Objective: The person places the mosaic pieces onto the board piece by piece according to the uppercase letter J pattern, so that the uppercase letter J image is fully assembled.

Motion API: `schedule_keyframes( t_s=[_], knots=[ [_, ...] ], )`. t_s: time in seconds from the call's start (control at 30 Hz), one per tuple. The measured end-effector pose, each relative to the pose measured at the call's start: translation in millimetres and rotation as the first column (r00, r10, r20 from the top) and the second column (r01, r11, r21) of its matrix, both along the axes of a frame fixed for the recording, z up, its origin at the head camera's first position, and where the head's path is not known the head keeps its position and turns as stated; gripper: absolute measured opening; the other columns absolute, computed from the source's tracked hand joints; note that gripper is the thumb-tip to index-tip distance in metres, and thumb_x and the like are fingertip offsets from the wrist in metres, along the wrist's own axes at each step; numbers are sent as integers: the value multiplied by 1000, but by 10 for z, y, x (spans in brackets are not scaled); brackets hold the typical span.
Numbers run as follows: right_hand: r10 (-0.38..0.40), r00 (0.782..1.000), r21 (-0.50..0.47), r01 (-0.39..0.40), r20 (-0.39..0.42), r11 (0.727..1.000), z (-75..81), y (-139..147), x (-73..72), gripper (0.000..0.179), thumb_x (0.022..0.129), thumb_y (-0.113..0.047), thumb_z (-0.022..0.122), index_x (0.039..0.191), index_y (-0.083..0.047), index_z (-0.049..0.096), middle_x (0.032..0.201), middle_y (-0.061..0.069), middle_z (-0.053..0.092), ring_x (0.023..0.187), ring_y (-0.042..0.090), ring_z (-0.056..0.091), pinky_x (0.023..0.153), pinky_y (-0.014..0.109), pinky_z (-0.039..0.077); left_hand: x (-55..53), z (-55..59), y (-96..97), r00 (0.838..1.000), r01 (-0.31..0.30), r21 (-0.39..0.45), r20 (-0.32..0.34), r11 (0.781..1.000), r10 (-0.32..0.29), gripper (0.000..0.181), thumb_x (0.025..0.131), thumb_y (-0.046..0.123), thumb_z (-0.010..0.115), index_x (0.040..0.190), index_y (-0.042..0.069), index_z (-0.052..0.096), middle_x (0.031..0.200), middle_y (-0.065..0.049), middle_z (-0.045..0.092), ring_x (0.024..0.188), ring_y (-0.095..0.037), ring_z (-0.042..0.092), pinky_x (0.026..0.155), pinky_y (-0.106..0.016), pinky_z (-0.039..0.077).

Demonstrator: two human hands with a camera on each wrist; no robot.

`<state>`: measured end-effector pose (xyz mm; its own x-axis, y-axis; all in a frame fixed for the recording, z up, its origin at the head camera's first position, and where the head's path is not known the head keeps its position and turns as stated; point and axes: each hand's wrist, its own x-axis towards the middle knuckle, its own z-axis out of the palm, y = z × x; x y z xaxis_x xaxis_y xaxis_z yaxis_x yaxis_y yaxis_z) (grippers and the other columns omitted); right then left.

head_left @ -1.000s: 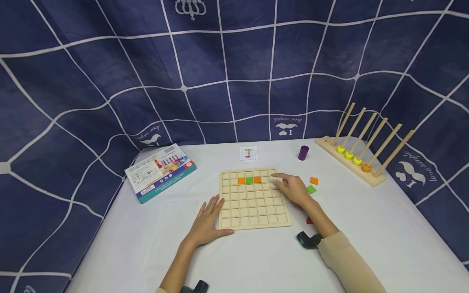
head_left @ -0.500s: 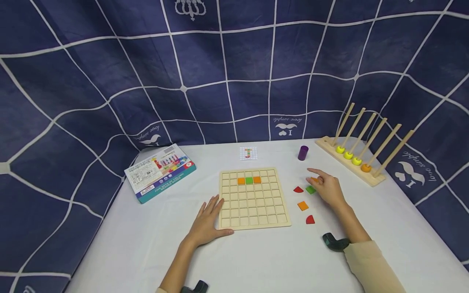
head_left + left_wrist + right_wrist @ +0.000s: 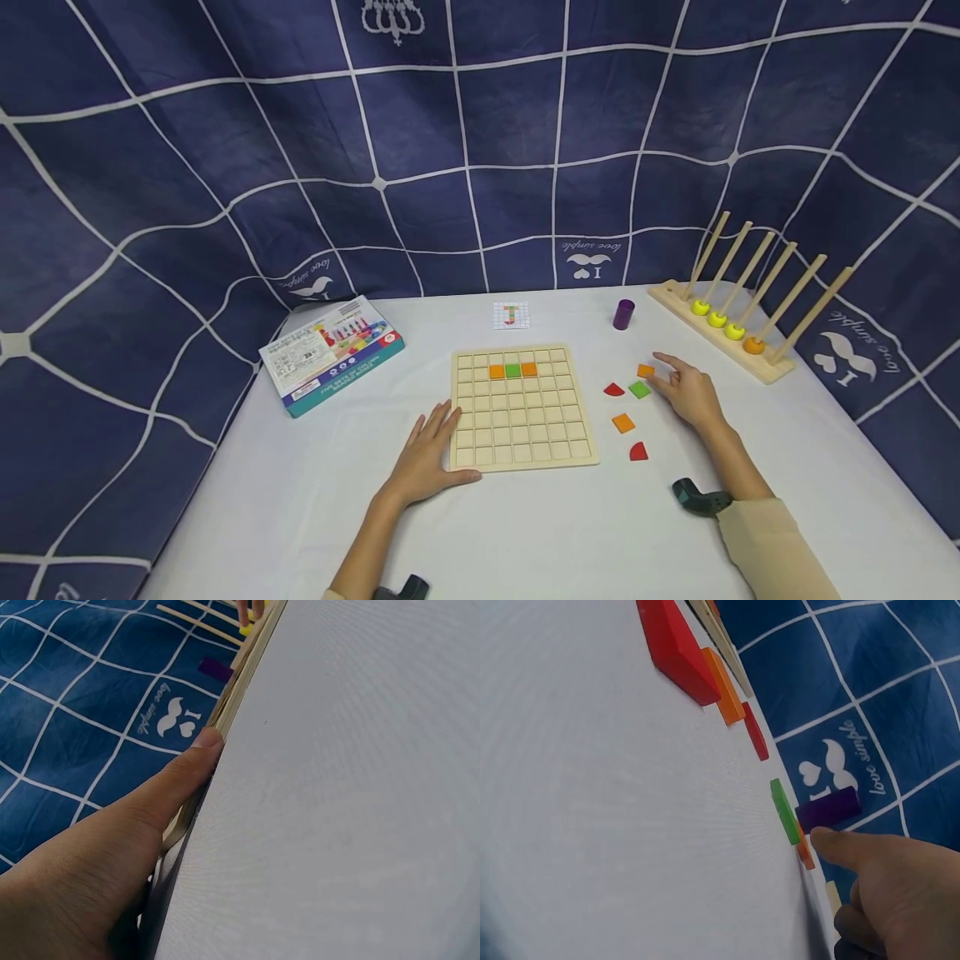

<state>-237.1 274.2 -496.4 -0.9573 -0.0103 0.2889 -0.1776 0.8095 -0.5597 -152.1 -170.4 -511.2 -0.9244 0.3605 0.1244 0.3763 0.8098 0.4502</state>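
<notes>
A square wooden grid board (image 3: pixel 517 412) lies on the table, with an orange tile (image 3: pixel 497 372), a green tile (image 3: pixel 513 370) and another orange tile (image 3: pixel 528 369) side by side in one row near its far edge. My left hand (image 3: pixel 422 462) rests spread along the board's left edge, thumb at the near corner; its thumb (image 3: pixel 180 776) lies against the board's side in the left wrist view. My right hand (image 3: pixel 690 396) is right of the loose tiles, index finger and thumb apart, fingertips close beside a loose orange tile (image 3: pixel 646 371).
Nearby lie a green diamond tile (image 3: pixel 640 389), red quarter-circles (image 3: pixel 613 389) and another orange tile (image 3: pixel 623 423). A pattern card (image 3: pixel 512 315) and purple cup (image 3: pixel 623 314) stand behind. A peg stand with beads (image 3: pixel 720 329) is at right, a toy box (image 3: pixel 332 354) at left.
My right hand has moved from the board's upper right to the loose tiles at the right, uncovering the ones its arm hid. My left hand has stayed on the board.
</notes>
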Motion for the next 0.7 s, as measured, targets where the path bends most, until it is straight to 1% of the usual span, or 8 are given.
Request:
schedule_keyframes(
  t_s=[0.13,0.37,0.5,0.7],
  knots=[
    [-17,998,39,15,52,999,-32,25,-3,47,85,-24,66,124,-1,55,52,-2,34,47,13,29,44,28,25,-1,-4,1,1000,-8,-7,13,1000,8,109,66,75,58,147,10,25,153,-7,16,140,-19,7,112,-39,3],
    [-11,997,75,5,73,997,-52,25,-16,40,87,-23,64,119,0,59,52,-1,35,49,14,29,45,28,24,-13,-2,0,1000,-6,-9,10,1000,6,109,66,74,60,146,9,25,153,-7,16,140,-20,7,112,-38,2],
    [-2,998,84,-3,60,996,-66,24,-12,36,88,-25,63,115,-1,62,52,-2,34,48,14,29,44,27,23,-12,-2,-2,1000,-6,-6,15,1000,6,109,66,74,61,146,9,25,153,-7,16,140,-20,7,112,-37,1],
    [-4,1000,71,4,6,997,-94,25,3,31,88,-23,64,111,-2,63,50,-3,34,46,13,28,42,26,23,-7,-6,-4,1000,-10,-9,16,1000,10,109,66,73,62,146,10,25,153,-7,16,140,-20,7,112,-37,1]
  ],
)
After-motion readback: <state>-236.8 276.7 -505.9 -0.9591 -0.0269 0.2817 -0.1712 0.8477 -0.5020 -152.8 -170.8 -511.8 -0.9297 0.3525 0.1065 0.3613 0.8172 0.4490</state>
